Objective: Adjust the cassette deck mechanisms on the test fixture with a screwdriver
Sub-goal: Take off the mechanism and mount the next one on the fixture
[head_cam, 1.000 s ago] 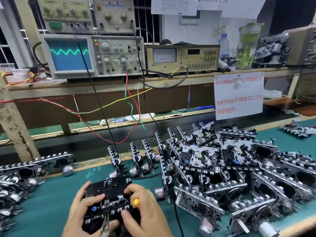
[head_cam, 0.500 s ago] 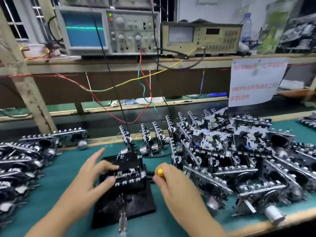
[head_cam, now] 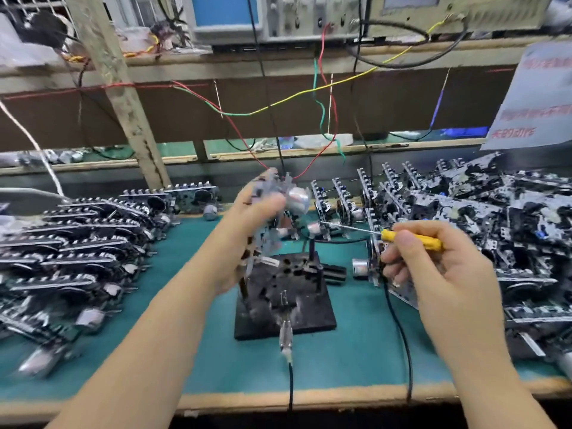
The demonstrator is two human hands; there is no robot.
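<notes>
The black test fixture (head_cam: pixel 286 300) stands on the green bench with nothing mounted on it. My left hand (head_cam: pixel 247 224) grips a cassette deck mechanism (head_cam: pixel 283 196), lifted above the fixture's far left corner and blurred by motion; its round silver motor faces right. My right hand (head_cam: pixel 433 270) holds a yellow-handled screwdriver (head_cam: pixel 411 239) to the right of the fixture, its thin shaft pointing left toward the lifted mechanism.
Piles of cassette mechanisms lie to the left (head_cam: pixel 77 243) and right (head_cam: pixel 495 227), with a row standing on edge (head_cam: pixel 343 199) behind the fixture. Coloured wires (head_cam: pixel 278 103) hang from instruments on the shelf. A black cable (head_cam: pixel 399 335) runs over the front edge.
My left hand has lifted the mechanism off the fixture and raised it. My right hand has drawn back to the right with the screwdriver. The camera has tilted down.
</notes>
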